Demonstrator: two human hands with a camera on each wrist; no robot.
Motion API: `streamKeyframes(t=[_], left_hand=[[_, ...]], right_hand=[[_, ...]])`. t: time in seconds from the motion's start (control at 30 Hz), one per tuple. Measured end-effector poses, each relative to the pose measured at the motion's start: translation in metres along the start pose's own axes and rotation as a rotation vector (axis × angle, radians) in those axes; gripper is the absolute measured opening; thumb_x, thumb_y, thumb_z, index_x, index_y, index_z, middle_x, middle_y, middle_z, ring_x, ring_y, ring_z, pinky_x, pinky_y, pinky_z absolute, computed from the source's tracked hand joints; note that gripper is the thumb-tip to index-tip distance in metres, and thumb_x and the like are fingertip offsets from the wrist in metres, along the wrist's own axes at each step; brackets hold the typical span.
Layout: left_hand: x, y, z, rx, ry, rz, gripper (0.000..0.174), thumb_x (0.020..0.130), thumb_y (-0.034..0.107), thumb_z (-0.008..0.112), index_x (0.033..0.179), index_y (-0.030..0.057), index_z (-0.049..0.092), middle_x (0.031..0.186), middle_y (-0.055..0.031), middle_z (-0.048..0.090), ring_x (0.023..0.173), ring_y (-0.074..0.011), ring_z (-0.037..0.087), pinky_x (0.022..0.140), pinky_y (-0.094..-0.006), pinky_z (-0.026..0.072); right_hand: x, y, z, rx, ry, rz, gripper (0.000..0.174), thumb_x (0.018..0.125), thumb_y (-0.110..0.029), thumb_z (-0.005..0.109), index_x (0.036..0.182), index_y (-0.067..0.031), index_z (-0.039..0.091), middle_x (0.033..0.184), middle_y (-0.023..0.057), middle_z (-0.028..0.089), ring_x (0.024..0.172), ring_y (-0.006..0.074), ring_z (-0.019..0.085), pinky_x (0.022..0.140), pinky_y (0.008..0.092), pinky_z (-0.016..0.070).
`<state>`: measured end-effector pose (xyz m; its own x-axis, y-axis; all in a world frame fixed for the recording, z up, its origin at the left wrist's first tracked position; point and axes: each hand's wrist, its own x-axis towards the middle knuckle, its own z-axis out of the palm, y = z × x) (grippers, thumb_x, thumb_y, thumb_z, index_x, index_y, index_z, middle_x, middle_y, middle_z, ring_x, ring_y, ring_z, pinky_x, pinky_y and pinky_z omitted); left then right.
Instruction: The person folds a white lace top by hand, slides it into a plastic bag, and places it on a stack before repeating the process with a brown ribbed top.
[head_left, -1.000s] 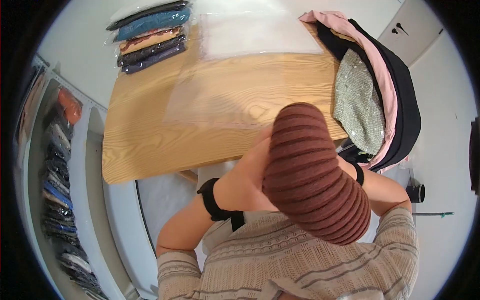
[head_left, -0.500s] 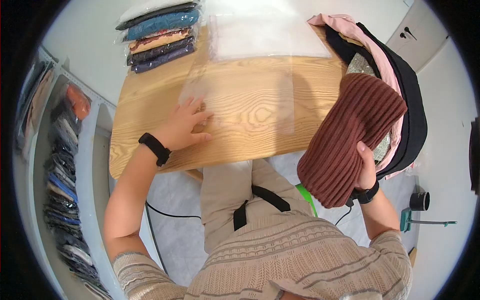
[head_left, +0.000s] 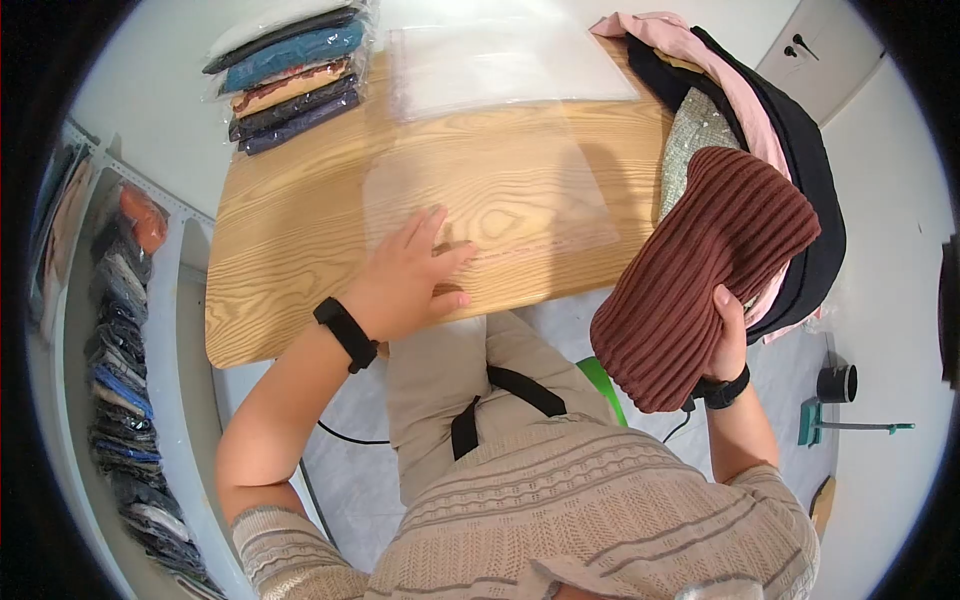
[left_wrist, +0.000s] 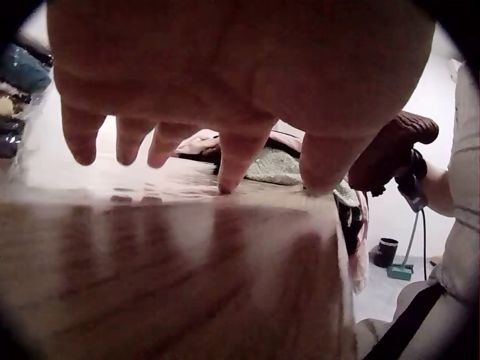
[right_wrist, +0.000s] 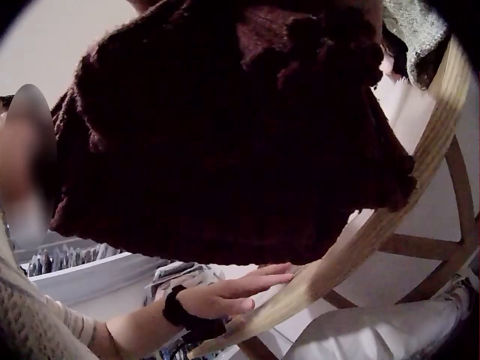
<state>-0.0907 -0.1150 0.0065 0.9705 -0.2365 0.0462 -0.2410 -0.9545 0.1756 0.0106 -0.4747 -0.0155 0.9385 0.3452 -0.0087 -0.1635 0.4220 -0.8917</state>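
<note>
My right hand (head_left: 732,335) grips a folded, reddish-brown ribbed knit garment (head_left: 705,270) off the table's right front side, thumb on top and the other fingers hidden beneath. In the right wrist view the dark underside of the garment fills most of the picture. Fingers spread, my left hand (head_left: 405,275) lies palm down at the near edge of a flat clear plastic bag (head_left: 530,190) on the wooden table (head_left: 285,270). Its fingertips (left_wrist: 229,186) touch the surface in the left wrist view.
Several bagged garments (head_left: 295,75) are stacked at the back left, beside a pile of clear bags (head_left: 510,60). Pink, black and sequined clothes (head_left: 800,220) hang over the table's right edge. Shelving with packed clothes (head_left: 125,400) stands at left.
Both hands were at the garment before my body; the left then went to the table while the right carried the garment rightward. Lately the left hand shifted right and the bag turned slightly.
</note>
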Motion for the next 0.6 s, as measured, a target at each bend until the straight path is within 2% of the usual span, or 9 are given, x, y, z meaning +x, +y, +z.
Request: streamKeyframes(t=[0.03,0.13,0.27,0.33,0.37,0.43,0.47,0.53,0.6], left_hand=[[-0.001,-0.004,0.005,0.051,0.073,0.048,0.053,0.083,0.034,0.06,0.126,0.0073,0.046,0.131,-0.0255,0.038,0.122,-0.0405,0.037,0.1,-0.043,0.0334],[0.0,-0.008,0.006,-0.05,-0.032,-0.034,0.055,0.083,0.033,0.06,0.128,0.0056,0.044,0.137,-0.0251,0.033,0.126,-0.04,0.033,0.103,-0.0421,0.0312],[0.0,-0.011,0.01,-0.078,0.027,-0.063,0.056,0.085,0.031,0.058,0.13,0.0023,0.041,0.136,-0.024,0.035,0.125,-0.0382,0.034,0.103,-0.0411,0.031],[0.001,-0.014,0.009,-0.141,0.058,-0.046,0.053,0.087,0.026,0.054,0.126,-0.0058,0.04,0.132,-0.0224,0.04,0.122,-0.0374,0.038,0.1,-0.0423,0.0336],[0.002,-0.013,0.007,-0.142,0.056,-0.044,0.053,0.087,0.026,0.054,0.126,-0.0058,0.04,0.132,-0.0224,0.04,0.122,-0.0374,0.038,0.1,-0.0423,0.0336],[0.005,-0.011,0.002,-0.198,0.114,-0.036,0.048,0.085,0.012,0.052,0.128,-0.0049,0.038,0.131,-0.0222,0.041,0.114,-0.0377,0.044,0.097,-0.0411,0.0374],[0.007,-0.009,-0.001,-0.2,0.114,-0.033,0.048,0.085,0.012,0.052,0.128,-0.0049,0.038,0.131,-0.0222,0.041,0.114,-0.0377,0.044,0.097,-0.0411,0.0374],[0.011,-0.001,-0.008,-0.116,0.265,0.024,0.05,0.08,0.0,0.049,0.129,-0.0047,0.037,0.132,-0.0197,0.041,0.107,-0.0354,0.047,0.093,-0.0389,0.0405],[0.018,0.009,-0.016,-0.075,0.313,0.011,0.052,0.078,-0.004,0.048,0.129,-0.0045,0.037,0.132,-0.0181,0.041,0.106,-0.034,0.048,0.091,-0.0377,0.0416]], right_hand=[[-0.002,-0.001,0.001,-0.009,-0.005,-0.001,0.056,0.087,-0.032,0.05,0.129,0.0022,0.037,0.124,0.017,0.05,0.11,0.0282,0.052,0.095,0.0393,0.042],[-0.005,-0.004,0.007,0.002,-0.004,0.013,0.058,0.083,-0.027,0.055,0.13,0.002,0.034,0.123,0.0147,0.049,0.11,0.0263,0.051,0.095,0.0376,0.0416],[-0.007,-0.004,0.013,0.002,0.002,0.036,0.063,0.08,-0.022,0.059,0.131,0.0024,0.031,0.123,0.0124,0.048,0.111,0.0244,0.05,0.095,0.0358,0.0408],[-0.009,-0.007,0.018,-0.016,-0.007,0.044,0.063,0.08,-0.023,0.059,0.13,0.0026,0.031,0.124,0.0123,0.047,0.111,0.0241,0.05,0.095,0.0357,0.0401],[-0.009,-0.008,0.02,-0.034,-0.016,0.05,0.063,0.079,-0.023,0.06,0.13,0.0028,0.032,0.125,0.0121,0.047,0.111,0.0238,0.049,0.095,0.0356,0.0395],[-0.009,-0.011,0.028,-0.1,-0.06,0.021,0.063,0.079,-0.023,0.061,0.13,0.0029,0.033,0.124,0.0118,0.047,0.111,0.0234,0.049,0.096,0.0354,0.0388],[-0.009,-0.014,0.03,-0.166,-0.105,-0.008,0.062,0.079,-0.023,0.061,0.129,0.003,0.034,0.124,0.0116,0.047,0.111,0.023,0.049,0.096,0.0352,0.0381],[-0.01,-0.022,0.034,-0.188,-0.15,0.024,0.062,0.076,-0.018,0.065,0.127,0.0029,0.038,0.123,0.0106,0.048,0.111,0.0218,0.048,0.096,0.0352,0.0372],[-0.007,-0.029,0.045,-0.444,-0.303,0.051,0.064,0.073,-0.012,0.069,0.127,0.0028,0.039,0.122,0.0097,0.05,0.111,0.0211,0.048,0.096,0.0352,0.0364]])
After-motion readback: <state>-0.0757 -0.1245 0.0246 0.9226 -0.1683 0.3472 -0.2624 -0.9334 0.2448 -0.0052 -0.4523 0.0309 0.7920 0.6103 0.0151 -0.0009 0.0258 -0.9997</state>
